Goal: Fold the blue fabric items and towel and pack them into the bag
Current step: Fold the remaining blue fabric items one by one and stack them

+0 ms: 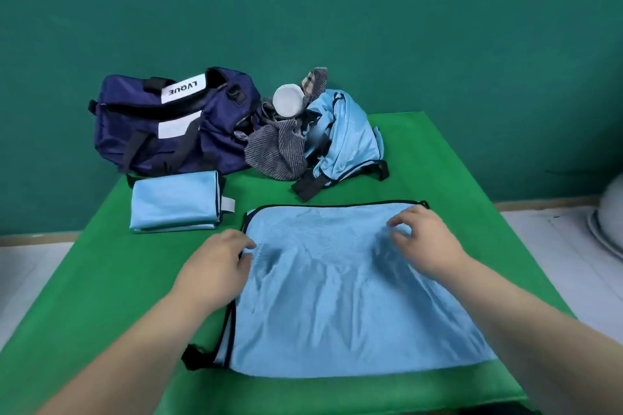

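Tabletop [101, 296]: green surface; carries all items listed below.
Bag [175, 131]: navy, far left corner of the tabletop; white label on top, dark straps across it.
Folded blue fabric item [175, 207]: light blue, folded into a flat rectangle; lies just near of the bag, left of centre.
Left hand [215, 266]: at the left edge of the flat blue fabric item; thumb and fingers [247, 244] curled, pinching the black-trimmed edge.
Towel [276, 152]: grey striped, bunched in a heap; far centre, touching the right end of the bag.
White round object [288, 99]: sits on top of the heap.
Flat blue fabric item [337, 307]: light blue with black trim; spread out at near centre, wrinkled between the hands.
Crumpled blue fabric item [350, 138]: unfolded heap, far, against the right side of the towel.
Right hand [424, 242]: over the far right part of the flat blue fabric item; fingers bent and slightly spread, tips on the cloth; a pinch cannot be confirmed.
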